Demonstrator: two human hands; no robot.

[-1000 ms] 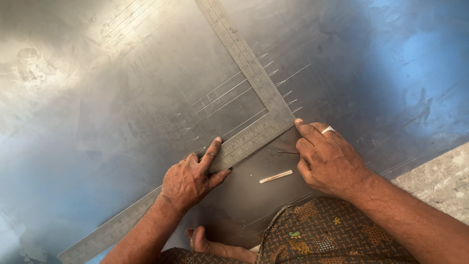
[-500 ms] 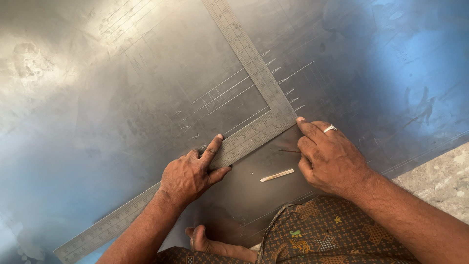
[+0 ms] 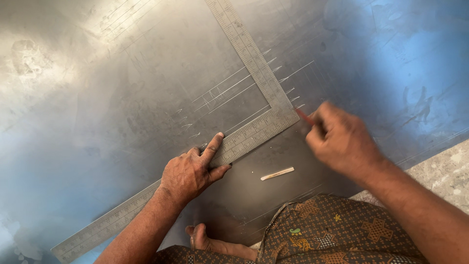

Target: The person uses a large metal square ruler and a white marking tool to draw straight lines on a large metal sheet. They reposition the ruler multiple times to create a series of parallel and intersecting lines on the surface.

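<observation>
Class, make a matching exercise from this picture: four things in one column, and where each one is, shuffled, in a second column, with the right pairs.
Things
1. left hand
2. right hand
3. pale stick
4. bare foot

Places
A. lying loose on the metal sheet
B. at the square's outer corner, holding a thin reddish tool
C. pressing on the steel square
D. at the bottom edge, on the sheet

Pairs: 1-C, 2-B, 3-A, 4-D

Left hand (image 3: 188,173) presses steel square (image 3: 254,129) onto metal sheet (image 3: 97,98); right hand (image 3: 342,142) blurred.
</observation>
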